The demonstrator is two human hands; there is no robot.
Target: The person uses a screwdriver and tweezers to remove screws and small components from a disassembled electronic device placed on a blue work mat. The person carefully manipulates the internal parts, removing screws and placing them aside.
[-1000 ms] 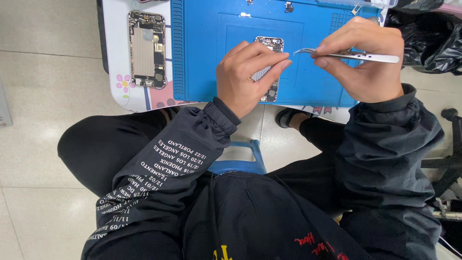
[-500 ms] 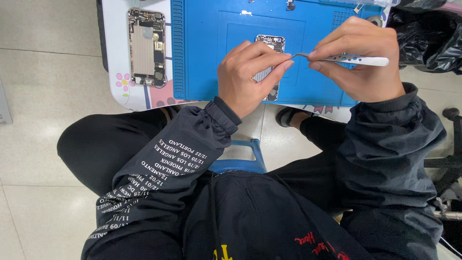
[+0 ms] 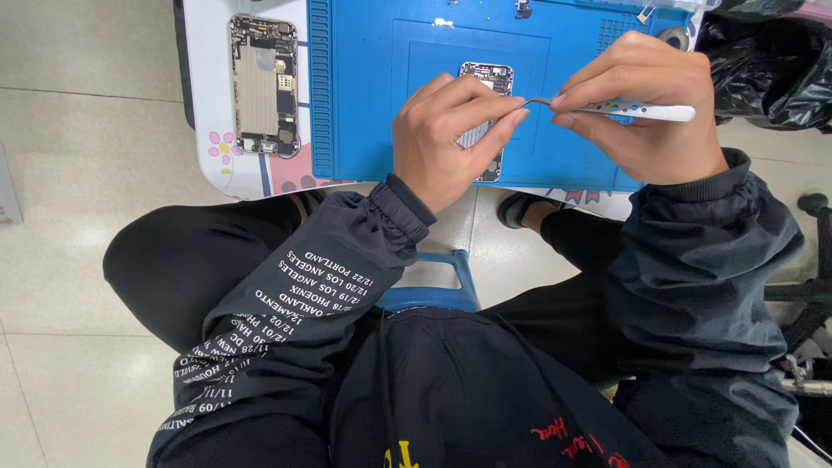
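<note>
The opened phone housing [image 3: 484, 121] lies on the blue work mat [image 3: 373, 104], near the mat's near edge and roughly at its middle, its far end with the camera cut-out showing and its near half hidden under the left hand [image 3: 446, 139]. That hand is curled down over it, thumb and forefinger drawn together close to the tip of the tweezers [image 3: 620, 108]; whether they pinch some tiny part cannot be told. The right hand [image 3: 646, 113] has its fingers closed around the tweezers' pale handle, the thin metal tips pointing left toward the left fingertips.

The risk, as judged here, is a slip — a small part could drop onto the tiled floor [image 3: 78, 173] if the tips loosen, or the points could scratch the board if pressed at an angle.

Left of the mat, a second opened phone [image 3: 263, 85] lies lengthwise on the white table [image 3: 208, 104], which bears small pink and yellow flower decals at its near edge. A few loose bits sit at the mat's far edge. Far right, black plastic bags [image 3: 763, 61] are bunched. The dark left sleeve [image 3: 295, 321] carries rows of small white lettering
</note>
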